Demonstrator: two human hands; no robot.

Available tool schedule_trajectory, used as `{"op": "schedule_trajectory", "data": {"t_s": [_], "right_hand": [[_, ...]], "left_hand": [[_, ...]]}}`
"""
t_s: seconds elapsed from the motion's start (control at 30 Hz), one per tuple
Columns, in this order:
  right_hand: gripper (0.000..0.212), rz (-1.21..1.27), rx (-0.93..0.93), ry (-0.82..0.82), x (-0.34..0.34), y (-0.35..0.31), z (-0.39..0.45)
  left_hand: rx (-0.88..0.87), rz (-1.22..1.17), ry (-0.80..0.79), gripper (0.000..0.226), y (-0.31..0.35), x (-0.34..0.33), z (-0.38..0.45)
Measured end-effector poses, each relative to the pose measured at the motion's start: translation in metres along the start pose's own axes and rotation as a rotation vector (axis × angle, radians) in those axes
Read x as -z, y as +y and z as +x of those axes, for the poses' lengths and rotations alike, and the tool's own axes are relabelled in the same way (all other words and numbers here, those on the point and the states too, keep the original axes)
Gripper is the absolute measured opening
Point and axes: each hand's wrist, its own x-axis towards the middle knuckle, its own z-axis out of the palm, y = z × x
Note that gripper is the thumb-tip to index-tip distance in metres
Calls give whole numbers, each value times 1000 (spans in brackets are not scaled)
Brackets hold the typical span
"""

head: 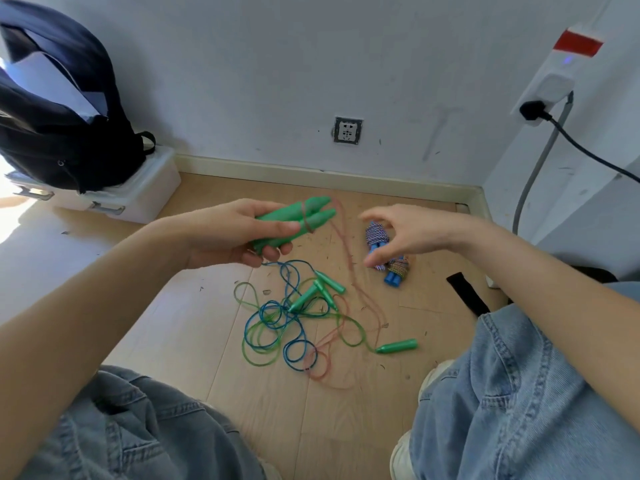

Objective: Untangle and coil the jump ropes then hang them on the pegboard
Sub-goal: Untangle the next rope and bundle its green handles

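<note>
Left hand [228,233] grips two green handles [294,220] bound with red cord; right hand [408,233] hovers, fingers loosely curved, holding nothing. Blue-handled rope bundles [384,251] look coiled near the floor's far edge. Green/blue tangle [287,323] mid-floor remains; nothing hung, pegboard not visible.

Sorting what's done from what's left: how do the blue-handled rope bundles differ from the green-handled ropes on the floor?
The blue-handled bundles are wound tight around their handles; the green-handled ropes sprawl in loose, overlapping loops. The bundles' cord looks braided and multicoloured; the loose ropes are thin, translucent green, blue and pink. Both lie on the wooden floor.
</note>
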Motion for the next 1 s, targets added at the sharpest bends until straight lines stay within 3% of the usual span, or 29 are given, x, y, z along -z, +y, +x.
{"op": "schedule_trajectory", "data": {"t_s": [0.1, 0.2, 0.3, 0.37, 0.47, 0.53, 0.63, 0.73, 0.83, 0.9, 1.0], "right_hand": [[89, 516, 250, -184, -2, -17, -3], [48, 648, 370, -281, -7, -24, -5], [12, 522, 406, -248, -1, -28, -11], [10, 454, 340, -78, 4, -25, -12], [9, 437, 274, 257, 9, -18, -7], [9, 433, 279, 341, 9, -16, -5], [9, 135, 170, 428, 7, -10, -1], [36, -57, 84, 338, 2, -9, 0], [65, 112, 194, 284, -2, -19, -2], [58, 249, 290, 172, -6, -29, -3], [18, 349, 318, 23, -10, -34, -4]], "left_hand": [[35, 53, -214, 35, 3, -2, -4], [26, 66, -318, 38, 5, 0, -7], [97, 120, -362, 32, 6, 4, -10], [181, 159, -303, 33, 5, 7, -10], [281, 204, -52, 31, 1, 13, -7], [281, 154, 118, 23, -2, 17, -4], [201, -28, 249, 18, -3, 22, -1], [157, -44, 203, 15, -2, 20, -1], [174, 70, 84, 22, -1, 13, 0], [172, 125, -29, 29, 1, 9, -1], [149, 171, -158, 37, 4, 10, -4]]}}
